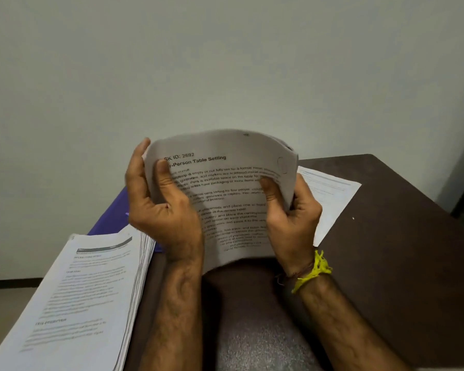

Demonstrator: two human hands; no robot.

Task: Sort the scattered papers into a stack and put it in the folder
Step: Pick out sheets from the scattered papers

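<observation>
I hold a bundle of printed papers [233, 183] upright above the dark table [391, 258], bowed toward me, its top sheet headed "Table Setting". My left hand [161, 207] grips its left edge with the thumb on the front. My right hand [289, 210] grips the right edge the same way. A thick stack of printed papers [83, 298] lies at the table's left front. A purple folder [113, 215] lies behind that stack, mostly hidden by my left hand. One loose sheet [330, 194] lies flat on the table behind my right hand.
A pale wall [225, 62] rises directly behind the table. The table's right corner [373, 156] sits close to a dark doorway or gap at the far right. Floor shows at the lower left beyond the thick stack.
</observation>
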